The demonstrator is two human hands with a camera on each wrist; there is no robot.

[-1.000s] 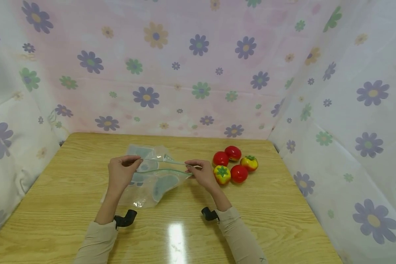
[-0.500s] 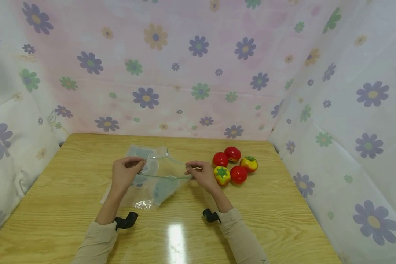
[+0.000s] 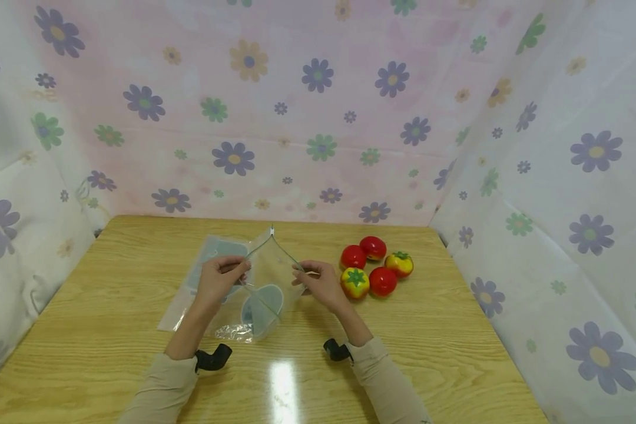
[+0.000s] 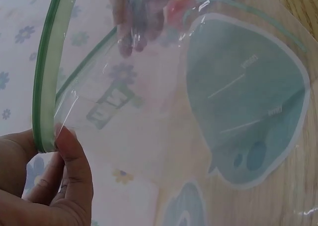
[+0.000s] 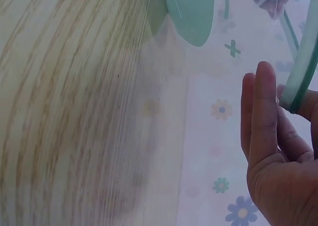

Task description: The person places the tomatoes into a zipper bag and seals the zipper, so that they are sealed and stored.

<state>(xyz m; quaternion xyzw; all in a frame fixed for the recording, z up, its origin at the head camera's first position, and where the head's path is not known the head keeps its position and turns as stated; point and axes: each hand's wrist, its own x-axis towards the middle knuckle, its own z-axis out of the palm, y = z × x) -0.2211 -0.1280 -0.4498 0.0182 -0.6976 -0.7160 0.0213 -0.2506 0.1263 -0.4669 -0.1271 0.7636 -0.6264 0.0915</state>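
A: Nearest us, sleeves (image 3: 161, 380) reach in over the bench (image 3: 440, 365). What's the left hand (image 3: 219, 281) up to?

B: Pinching the edge of the clear zip bag (image 3: 262, 306), thumb against fingers! And it has slid in toward the right hand (image 3: 322, 284).

A: The right?

B: Thumb and finger pinch the opposite edge, other fingers fairly straight.

A: And the bag's between them, over the bench. Look at that mouth!

B: Barely a slit a second ago; now the far rim peaks at the white slider (image 3: 272, 232) and the near rim sags. I'd call the opening work well along.

A: Beyond the right hand?

B: Three red rounds (image 3: 383, 281) and two yellow-red ones (image 3: 355, 283), unmoved, outside the bag. Flowered cloth (image 3: 297, 188) behind.
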